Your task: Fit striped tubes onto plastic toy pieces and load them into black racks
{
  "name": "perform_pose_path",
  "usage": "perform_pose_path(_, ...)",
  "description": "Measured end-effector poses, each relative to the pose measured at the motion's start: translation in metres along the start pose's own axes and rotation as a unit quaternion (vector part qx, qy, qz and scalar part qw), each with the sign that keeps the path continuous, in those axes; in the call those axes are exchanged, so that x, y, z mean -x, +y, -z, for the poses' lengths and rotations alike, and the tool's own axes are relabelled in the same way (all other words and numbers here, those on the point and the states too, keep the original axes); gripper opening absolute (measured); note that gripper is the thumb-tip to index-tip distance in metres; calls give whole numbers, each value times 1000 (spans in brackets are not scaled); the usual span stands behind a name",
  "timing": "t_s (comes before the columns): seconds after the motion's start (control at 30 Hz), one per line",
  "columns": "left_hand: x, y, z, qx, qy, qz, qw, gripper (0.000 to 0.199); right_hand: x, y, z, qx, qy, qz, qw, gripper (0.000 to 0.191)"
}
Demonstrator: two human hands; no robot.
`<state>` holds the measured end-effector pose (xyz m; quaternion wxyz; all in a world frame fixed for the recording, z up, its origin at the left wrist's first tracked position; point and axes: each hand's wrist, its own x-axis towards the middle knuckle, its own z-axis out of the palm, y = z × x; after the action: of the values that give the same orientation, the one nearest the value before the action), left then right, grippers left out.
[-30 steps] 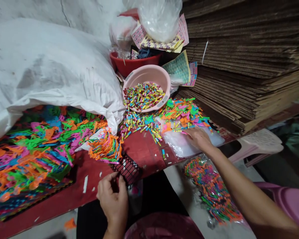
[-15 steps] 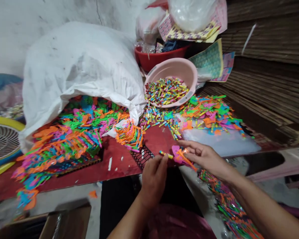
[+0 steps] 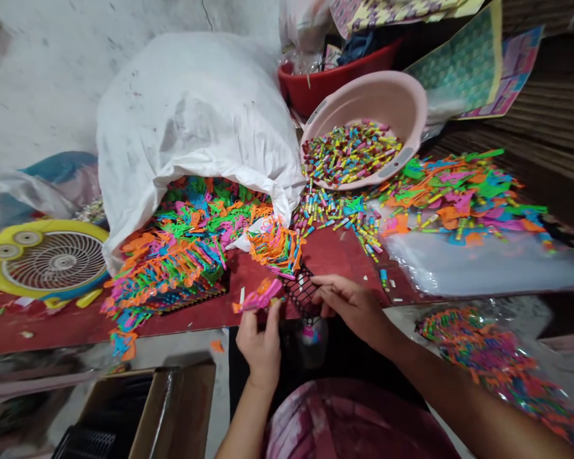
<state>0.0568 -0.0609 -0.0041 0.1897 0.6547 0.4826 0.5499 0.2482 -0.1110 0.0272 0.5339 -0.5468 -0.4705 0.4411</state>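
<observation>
Glossy plastic toy pieces [image 3: 182, 248] are lying against a matt woven-plastic sack [image 3: 191, 127], beside a smooth pink plastic basin [image 3: 402, 95].

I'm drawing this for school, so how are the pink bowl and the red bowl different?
The pink bowl is pale, and the red bowl is a darker colour. The pink bowl sits in front, tilted up, while the red bowl is behind it and partly hidden. The pink bowl is full of little colourful sticks, but the red bowl seems to hold blue cloth and clear plastic. Both are round bowls.
</observation>
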Motion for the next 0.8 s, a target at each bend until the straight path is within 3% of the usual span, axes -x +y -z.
perform_pose_path(0.1, -9, -6, -4, 96, 27, 115, 988, 25, -11, 16, 2, 12, 60, 14, 998, 36)
perform_pose_path(0.27, -13, -14, -15, 103, 10, 134, 986, 28, -20, 29, 2, 8, 117, 19, 993, 32)
perform_pose_path(0.43, -9, -26, -21, 104, -4, 87, 991, 27, -17, 28, -1, 44, 122, 32, 991, 31)
perform_pose_path(0.6, -10, -39, -18, 11, -38, 32, 999, 24, -16, 30, -1, 44, 127, 36, 990, 31)
perform_pose_path(0.8, -23, -31, -12, -126, -82, -122, 981, 18, -18, 24, 0, 37, 131, 20, 990, 30)
